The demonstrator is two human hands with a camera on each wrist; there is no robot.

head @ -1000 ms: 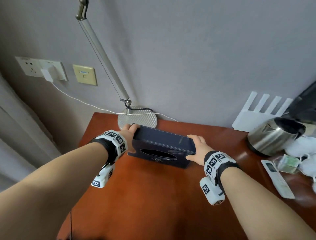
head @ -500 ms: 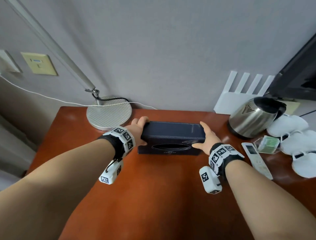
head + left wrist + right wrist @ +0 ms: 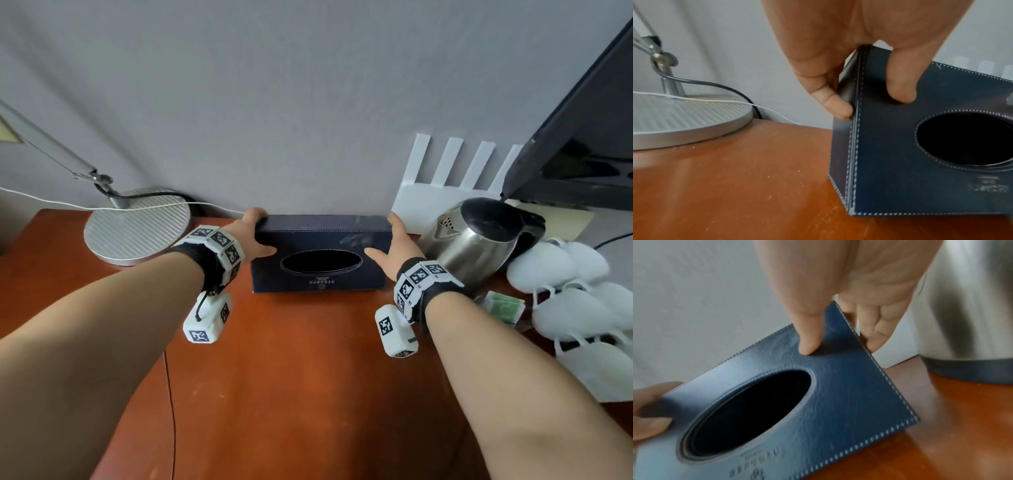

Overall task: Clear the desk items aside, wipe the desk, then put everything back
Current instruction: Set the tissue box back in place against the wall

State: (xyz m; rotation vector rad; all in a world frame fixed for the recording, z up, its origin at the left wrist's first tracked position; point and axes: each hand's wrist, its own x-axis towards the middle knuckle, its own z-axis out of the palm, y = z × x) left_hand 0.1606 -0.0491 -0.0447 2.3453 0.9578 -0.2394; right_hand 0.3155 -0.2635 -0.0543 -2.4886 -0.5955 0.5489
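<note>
Desk (image 3: pixel 308 394) stock — one tissue box (image 3: pixel 320 270), left hand (image 3: pixel 255 240) and right hand (image 3: pixel 394 250) fingers clamped on its ends; one lamp base (image 3: pixel 137 224), one kettle (image 3: pixel 479 240).

Plain grey wall (image 3: pixel 274 102) fills upper half of frame, matte, evenly lit by soft diffuse light. Reddish-brown wooden desk (image 3: pixel 308 394) fills lower half, glossy, faint pale sheen and small specks on surface; back edge meets wall. Dark screen panel (image 3: pixel 582 144) slants across upper right corner. Beige wall plate (image 3: pixel 8 132) at far left edge, partly cut off. Pale strip at lower left edge, too blurred to identify.
</note>
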